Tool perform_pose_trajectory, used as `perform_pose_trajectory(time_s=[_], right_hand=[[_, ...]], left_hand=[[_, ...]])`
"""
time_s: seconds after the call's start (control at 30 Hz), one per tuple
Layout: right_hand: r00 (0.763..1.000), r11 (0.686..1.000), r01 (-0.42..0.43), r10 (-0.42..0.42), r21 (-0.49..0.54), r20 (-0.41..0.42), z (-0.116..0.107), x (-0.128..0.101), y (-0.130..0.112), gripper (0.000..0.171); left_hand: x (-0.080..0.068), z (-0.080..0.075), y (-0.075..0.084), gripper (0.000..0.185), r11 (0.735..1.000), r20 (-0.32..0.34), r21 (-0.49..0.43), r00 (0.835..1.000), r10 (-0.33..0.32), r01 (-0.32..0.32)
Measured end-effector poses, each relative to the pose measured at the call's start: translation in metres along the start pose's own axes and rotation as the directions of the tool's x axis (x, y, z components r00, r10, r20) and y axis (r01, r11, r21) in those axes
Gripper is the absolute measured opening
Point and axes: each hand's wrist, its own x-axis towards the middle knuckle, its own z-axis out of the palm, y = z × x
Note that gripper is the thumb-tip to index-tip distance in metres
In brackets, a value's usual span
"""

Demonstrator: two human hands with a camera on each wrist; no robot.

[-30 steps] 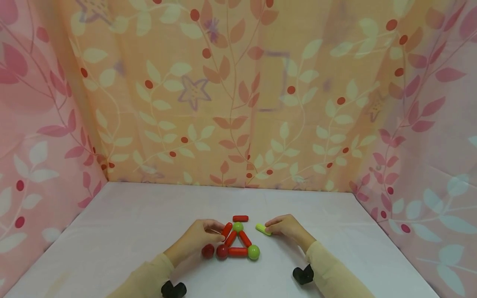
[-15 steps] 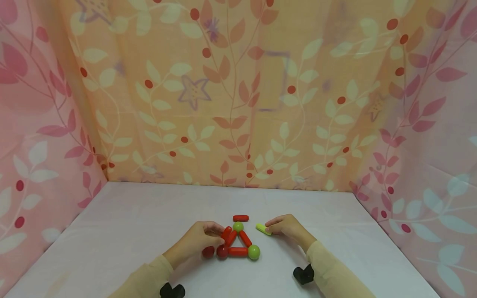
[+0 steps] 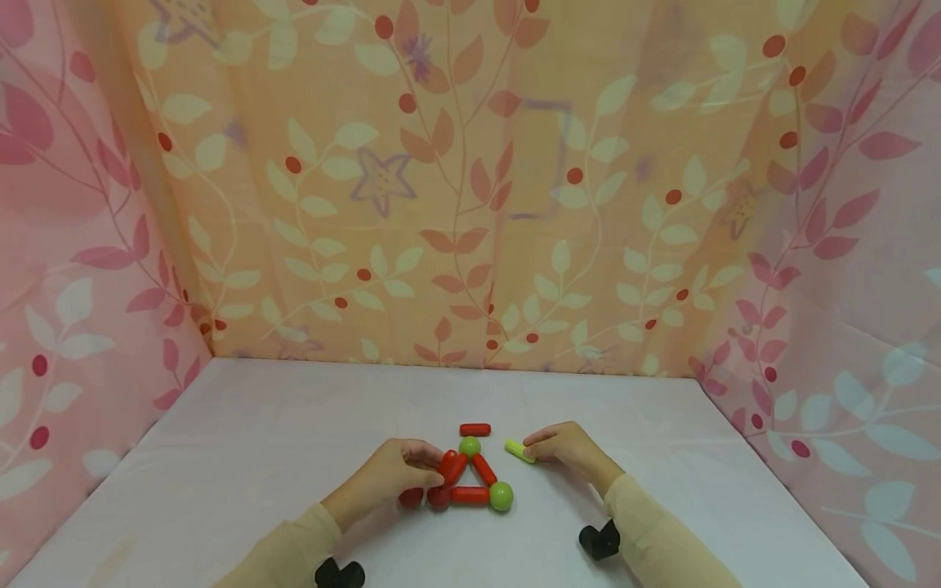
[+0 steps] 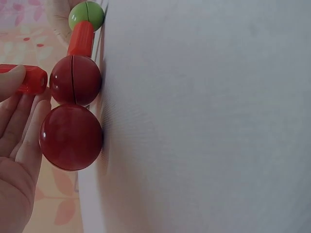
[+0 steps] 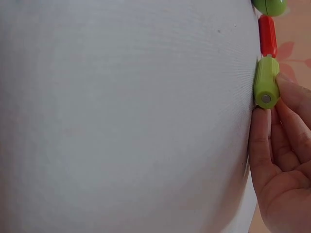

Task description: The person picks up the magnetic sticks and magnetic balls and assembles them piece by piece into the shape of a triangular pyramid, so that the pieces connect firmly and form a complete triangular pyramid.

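In the head view, red rods, green balls and a red ball form a small triangle on the white table. My left hand pinches a loose red magnetic rod beside its left side. The left wrist view has that rod's end close to the triangle's red ball; whether they touch I cannot tell. A second red ball sits beside it, partly hidden by my hand in the head view. My right hand pinches a light green magnetic rod right of the triangle.
Another red rod lies behind the triangle's top green ball. White cloth covers the table, with patterned curtains at the back and both sides. Black wrist mounts sit on both sleeves.
The red rod in my left hand has dropped slightly and turned, coming closer to the triangle's left rod and red ball. My right hand with the green rod has stayed nearly still.
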Motion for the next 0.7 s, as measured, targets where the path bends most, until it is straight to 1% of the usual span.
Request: perform_pose_trajectory(time_s=[0.3,0.5,0.7], right_hand=[[1.000,1.000,-0.005,0.005,0.001,0.007,-0.0003,0.0010,-0.0011,0.022],[1.000,1.000,-0.009,0.010,-0.014,0.017,-0.0002,0.0021,-0.0030,0.020],[1.000,1.000,-0.011,0.011,-0.015,0.029,-0.0010,0.0014,-0.0066,0.018]], left_hand=[[0.0011,-0.0002,0.0000,0.030,1.000,0.013,0.008,1.000,-0.014,0.014],[0.0009,-0.0010,0.0010,0.029,1.000,0.008,0.020,1.000,-0.024,0.024],[0.0012,-0.0015,0.0014,0.031,0.999,0.021,0.026,1.000,-0.019,0.018]])
